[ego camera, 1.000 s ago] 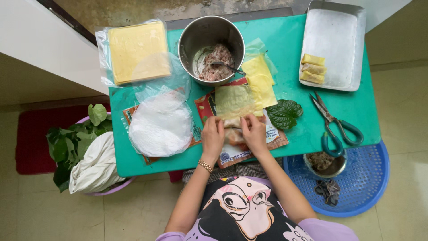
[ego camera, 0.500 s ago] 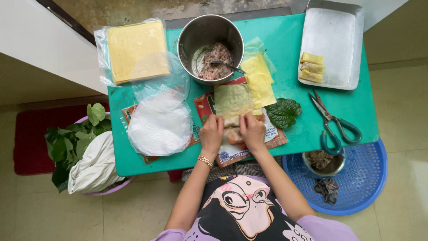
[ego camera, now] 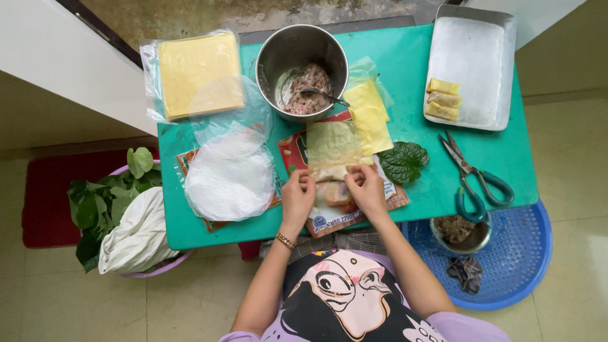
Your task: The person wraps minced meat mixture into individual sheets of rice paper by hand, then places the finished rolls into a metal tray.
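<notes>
My left hand (ego camera: 297, 196) and my right hand (ego camera: 366, 189) press together on the near end of a translucent wrapper (ego camera: 332, 144) lying on a printed packet on the green table (ego camera: 437, 183). The fingers pinch the wrapper's rolled edge, with a filling lump under it. Yellow sheets (ego camera: 369, 117) lie just beyond the wrapper. A dark green leaf (ego camera: 405, 161) sits right of my right hand. A steel bowl of minced meat (ego camera: 303, 73) with a spoon stands at the far middle.
A metal tray (ego camera: 472, 38) at the far right holds three finished rolls (ego camera: 442, 99). Green-handled scissors (ego camera: 475, 180) lie at right. A stack of round white wrappers (ego camera: 231, 177) and a bagged yellow stack (ego camera: 197, 75) sit at left. A blue basket (ego camera: 525, 266) and a leaf tub (ego camera: 114, 215) flank the table.
Both hands have shifted slightly along the wrapper's near edge, rolling it a little further away from me. Everything else stays put.
</notes>
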